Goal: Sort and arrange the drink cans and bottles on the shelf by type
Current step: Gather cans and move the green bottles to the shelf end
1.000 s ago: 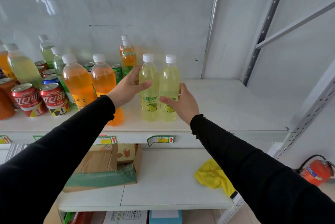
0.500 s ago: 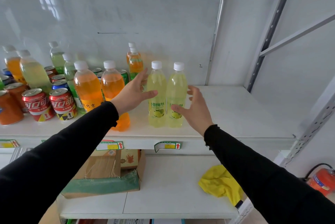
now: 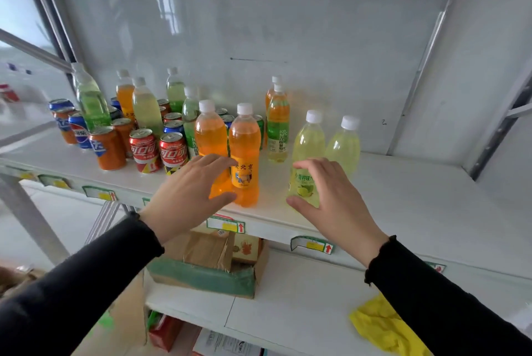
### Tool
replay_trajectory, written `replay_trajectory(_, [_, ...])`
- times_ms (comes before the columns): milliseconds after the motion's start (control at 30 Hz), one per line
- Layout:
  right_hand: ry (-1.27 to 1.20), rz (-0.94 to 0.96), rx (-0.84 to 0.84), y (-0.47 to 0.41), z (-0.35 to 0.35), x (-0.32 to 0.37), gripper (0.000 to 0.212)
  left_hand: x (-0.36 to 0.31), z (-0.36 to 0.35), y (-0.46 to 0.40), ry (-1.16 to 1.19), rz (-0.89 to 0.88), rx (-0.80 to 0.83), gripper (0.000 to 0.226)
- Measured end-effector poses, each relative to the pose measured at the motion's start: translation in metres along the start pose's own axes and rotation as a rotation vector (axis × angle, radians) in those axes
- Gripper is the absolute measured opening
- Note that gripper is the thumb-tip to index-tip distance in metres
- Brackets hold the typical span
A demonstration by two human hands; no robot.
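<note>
Left hand (image 3: pixel 190 197) spread wide nearing orange bottles (image 3: pixel 244 154); right hand (image 3: pixel 334 197) wide (holding nothing): grip low, keep bottles upright.

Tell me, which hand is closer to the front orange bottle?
Left. The left hand reaches right beside the front orange bottle; the right hand is at the yellow bottle.

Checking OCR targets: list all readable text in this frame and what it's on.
"老北京": front orange bottle
"可口可": two red cans
"乐": blue can
"小青柠味汽": near yellow bottle
Red arrows: shelf-edge tags
Green-label bottle and box print: too blurred.
</note>
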State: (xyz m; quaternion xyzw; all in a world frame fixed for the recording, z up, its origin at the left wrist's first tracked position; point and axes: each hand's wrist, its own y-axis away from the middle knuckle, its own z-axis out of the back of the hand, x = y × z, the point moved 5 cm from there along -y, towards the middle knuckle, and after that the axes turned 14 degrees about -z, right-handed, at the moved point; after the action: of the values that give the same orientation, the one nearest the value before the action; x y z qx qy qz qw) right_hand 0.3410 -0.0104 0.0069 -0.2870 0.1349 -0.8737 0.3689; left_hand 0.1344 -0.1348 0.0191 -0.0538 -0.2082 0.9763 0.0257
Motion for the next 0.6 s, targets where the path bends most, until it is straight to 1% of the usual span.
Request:
replay_trajectory(167, [-0.043, 0.099, 0.091, -0.01, -0.033, 0.044, 0.053, 0.037, 0.015, 0.05, -0.017, 0.162, -0.015, 0.062])
replay_trajectory(300, [-0.099, 0.118, 0.156, -0.01, -0.066, 0.081, 0.051, 0.068, 0.019, 0.087, -0.022, 0.24, -0.001, 0.061])
replay_trajectory(433, [-0.11, 0.114, 0.189, -0.017, -0.103, 0.126, 0.052, 0.111, 0.03, 0.116, -0.001, 0.277, -0.021, 0.059])
replay_trajectory(600, [-0.156, 0.034, 0.193, -0.035, -0.149, 0.19, 0.052, 0.183, 0.047, 0.142, 0.063, 0.277, -0.07, 0.055])
